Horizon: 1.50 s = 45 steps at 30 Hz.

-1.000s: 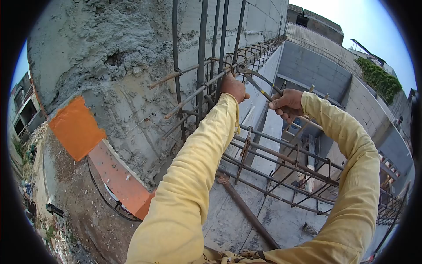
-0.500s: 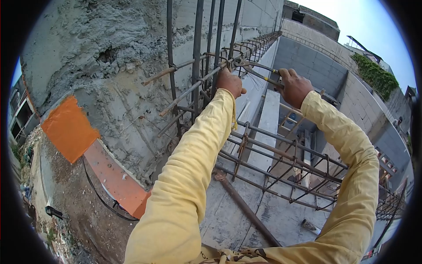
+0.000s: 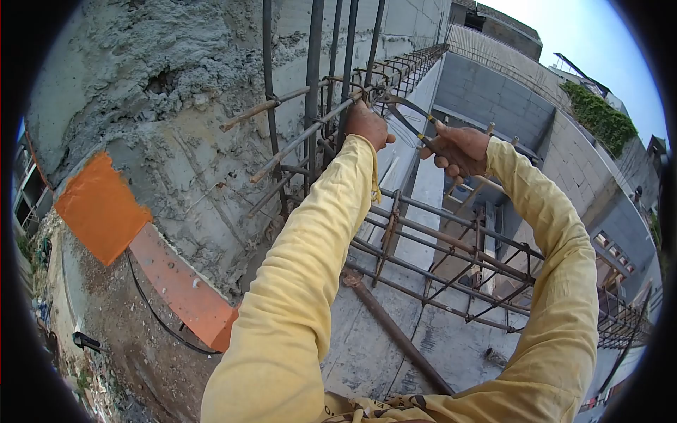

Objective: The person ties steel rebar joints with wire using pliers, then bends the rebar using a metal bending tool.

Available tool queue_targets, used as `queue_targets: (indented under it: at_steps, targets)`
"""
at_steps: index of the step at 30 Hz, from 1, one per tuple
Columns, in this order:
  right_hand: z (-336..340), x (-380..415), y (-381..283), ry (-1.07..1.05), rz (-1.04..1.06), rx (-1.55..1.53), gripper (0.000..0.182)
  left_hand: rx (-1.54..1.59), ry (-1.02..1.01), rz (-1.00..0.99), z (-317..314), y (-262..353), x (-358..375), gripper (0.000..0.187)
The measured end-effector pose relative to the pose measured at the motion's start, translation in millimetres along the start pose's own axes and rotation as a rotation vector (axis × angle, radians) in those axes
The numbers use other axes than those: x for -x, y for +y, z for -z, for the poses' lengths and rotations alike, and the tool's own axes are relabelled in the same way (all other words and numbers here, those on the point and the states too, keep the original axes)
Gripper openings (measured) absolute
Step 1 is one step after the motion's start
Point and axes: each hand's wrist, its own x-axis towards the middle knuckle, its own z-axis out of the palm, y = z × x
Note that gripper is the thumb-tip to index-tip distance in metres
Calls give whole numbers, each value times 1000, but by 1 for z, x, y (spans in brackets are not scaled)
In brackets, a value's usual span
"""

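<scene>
One pair of pincers (image 3: 412, 108) has its head at a rebar crossing, handles splayed toward the open side, probably where there is room to swing them. The right hand (image 3: 462, 149) grasps both handles near their ends, presumably for leverage. The left hand (image 3: 368, 127) presses against a horizontal rebar (image 3: 296, 146) just beside the pincers' head, perhaps for steadiness; its fingertips are hidden, so I cannot tell its grip. Five vertical rebars (image 3: 314, 70) stand by the rough wall (image 3: 176, 49); one steel pipe (image 3: 398, 337) slants below.
</scene>
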Motion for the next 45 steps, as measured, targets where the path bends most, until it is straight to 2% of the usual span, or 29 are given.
queue_targets:
  at_steps: [3,6,9,12,13,14,16,17,18,19,20,23,24,27,28,32,35,36,37,39,41,43,45]
  targets:
    - [-8,10,-5,134,84,101,65,-236,-73,-246,-1,-20,-7,48]
    - [-22,14,-20,301,5,314,64,-82,-66,-169,1,-17,-2,44]
    - [-7,5,-7,74,47,160,58,8,-84,-58,6,-6,4,42]
    - [-4,-3,15,-42,60,-95,53,62,-86,7,5,-2,7,41]
    - [-4,-7,18,-103,52,-162,53,10,-104,-71,-1,-21,-4,40]
    - [-6,-9,23,-47,111,-157,49,-40,-118,-149,-7,-41,-15,39]
    - [2,-15,23,116,190,98,44,-81,-190,-241,-19,-83,-46,48]
    - [5,-16,20,199,230,227,42,-58,-196,-202,-17,-78,-44,49]
    - [5,-14,15,304,306,473,42,-36,-201,-163,-15,-73,-42,49]
    - [5,-10,8,410,380,722,42,3,-148,-75,-5,-36,-17,41]
    - [5,-7,1,515,451,973,42,-30,-118,-76,-4,-28,-12,40]
    - [4,-1,-20,565,413,1256,45,-168,-81,-160,-9,-34,-16,42]
    - [-9,8,-31,493,242,1025,47,-168,-80,-155,-9,-33,-16,42]
    - [-36,31,-44,231,70,378,49,55,-107,51,1,-6,-3,45]
    - [-34,26,-41,227,56,312,46,58,-125,57,-2,-13,-10,47]
    - [-61,31,-36,251,16,512,35,-95,-57,-329,-22,-55,-24,63]
    - [-66,41,-41,403,30,760,35,113,287,-971,-53,-109,-70,74]
    - [-71,50,-40,524,73,905,34,61,286,-500,-55,-74,-41,80]
    - [-92,73,-48,662,49,1100,33,41,246,-318,-41,-49,-14,81]
    - [-82,98,-43,716,222,1377,33,-32,141,49,-11,3,43,85]
    - [-89,134,-38,689,261,1428,32,153,-59,-61,30,50,94,82]
    - [-110,170,-36,634,195,1533,29,421,-296,-189,63,91,146,77]
    - [-145,205,-31,661,95,1473,27,541,-421,-161,79,118,196,62]
